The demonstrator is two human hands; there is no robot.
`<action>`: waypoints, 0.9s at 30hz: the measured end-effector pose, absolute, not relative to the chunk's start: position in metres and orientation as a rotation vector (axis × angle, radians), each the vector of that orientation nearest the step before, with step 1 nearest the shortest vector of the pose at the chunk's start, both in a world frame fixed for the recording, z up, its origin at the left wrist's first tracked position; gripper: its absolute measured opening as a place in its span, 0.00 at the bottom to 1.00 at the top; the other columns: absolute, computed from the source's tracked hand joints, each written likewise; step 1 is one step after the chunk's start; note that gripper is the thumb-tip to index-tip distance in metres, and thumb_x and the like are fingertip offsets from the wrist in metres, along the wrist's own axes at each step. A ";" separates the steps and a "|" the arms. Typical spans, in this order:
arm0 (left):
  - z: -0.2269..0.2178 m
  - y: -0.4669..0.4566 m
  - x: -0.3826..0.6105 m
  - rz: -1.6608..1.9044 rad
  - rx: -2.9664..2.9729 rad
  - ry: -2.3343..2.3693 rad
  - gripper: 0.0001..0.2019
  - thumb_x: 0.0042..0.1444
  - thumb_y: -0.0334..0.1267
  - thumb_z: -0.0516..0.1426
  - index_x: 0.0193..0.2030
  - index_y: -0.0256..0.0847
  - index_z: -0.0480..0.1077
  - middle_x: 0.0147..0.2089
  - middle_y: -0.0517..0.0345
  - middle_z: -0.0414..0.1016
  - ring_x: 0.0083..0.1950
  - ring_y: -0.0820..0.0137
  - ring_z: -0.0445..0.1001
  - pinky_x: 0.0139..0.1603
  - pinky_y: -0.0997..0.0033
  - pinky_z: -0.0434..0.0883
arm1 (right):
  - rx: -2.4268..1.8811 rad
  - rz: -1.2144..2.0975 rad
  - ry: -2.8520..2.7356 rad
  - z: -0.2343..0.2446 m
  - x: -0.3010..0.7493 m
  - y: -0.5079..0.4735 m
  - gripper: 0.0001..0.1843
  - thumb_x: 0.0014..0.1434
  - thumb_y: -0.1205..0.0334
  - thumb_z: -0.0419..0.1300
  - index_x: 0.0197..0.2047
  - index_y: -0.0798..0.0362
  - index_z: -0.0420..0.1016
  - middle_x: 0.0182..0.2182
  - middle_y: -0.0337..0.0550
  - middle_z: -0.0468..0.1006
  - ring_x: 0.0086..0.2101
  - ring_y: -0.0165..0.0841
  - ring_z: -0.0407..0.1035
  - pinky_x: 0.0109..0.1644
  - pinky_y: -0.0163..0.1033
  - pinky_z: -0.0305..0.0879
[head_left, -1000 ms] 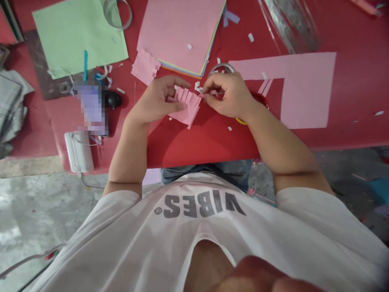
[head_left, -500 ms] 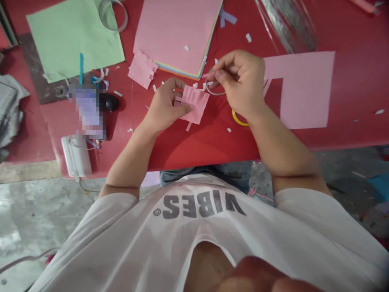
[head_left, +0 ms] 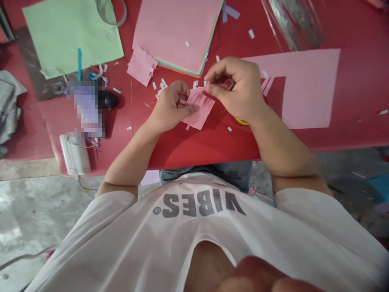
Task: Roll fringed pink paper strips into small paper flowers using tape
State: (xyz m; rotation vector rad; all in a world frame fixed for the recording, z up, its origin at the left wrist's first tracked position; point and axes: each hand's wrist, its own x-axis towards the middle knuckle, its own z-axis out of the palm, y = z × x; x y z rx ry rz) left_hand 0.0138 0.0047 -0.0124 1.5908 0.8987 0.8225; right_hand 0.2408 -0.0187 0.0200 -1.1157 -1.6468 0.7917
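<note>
Right hand (head_left: 240, 87) returned; pink paper (head_left: 199, 113) fringed into strips.

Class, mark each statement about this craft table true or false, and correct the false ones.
1. The left hand holds the fringed pink paper. True.
2. The right hand rests open and flat. False: its fingertips are pinched together at the fringe's top edge.
3. The table is blue. False: it is red.
4. A second fringed pink piece lies beside the paper stack. True.
</note>
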 end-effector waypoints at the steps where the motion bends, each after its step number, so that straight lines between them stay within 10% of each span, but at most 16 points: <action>1: -0.011 0.004 0.014 0.788 1.589 0.872 0.18 0.50 0.37 0.71 0.39 0.42 0.67 0.28 0.64 0.63 0.24 0.80 0.64 0.26 0.77 0.60 | -1.105 0.812 -1.648 0.020 0.241 -0.019 0.10 0.61 0.49 0.70 0.42 0.41 0.78 0.36 0.37 0.81 0.36 0.35 0.73 0.44 0.46 0.73; 8: 0.000 0.002 0.016 0.680 1.593 0.756 0.20 0.50 0.46 0.72 0.39 0.42 0.67 0.34 0.60 0.65 0.30 0.77 0.67 0.28 0.74 0.64 | -1.052 0.857 -1.691 0.030 0.244 -0.019 0.10 0.58 0.66 0.71 0.41 0.42 0.80 0.37 0.34 0.83 0.36 0.33 0.74 0.44 0.42 0.73; 27: 0.007 -0.005 0.018 0.514 1.512 0.831 0.18 0.46 0.37 0.73 0.38 0.41 0.70 0.33 0.59 0.66 0.35 0.69 0.73 0.36 0.67 0.72 | -1.075 0.860 -1.760 0.032 0.242 -0.024 0.08 0.60 0.64 0.70 0.41 0.40 0.80 0.38 0.33 0.84 0.38 0.34 0.76 0.48 0.44 0.75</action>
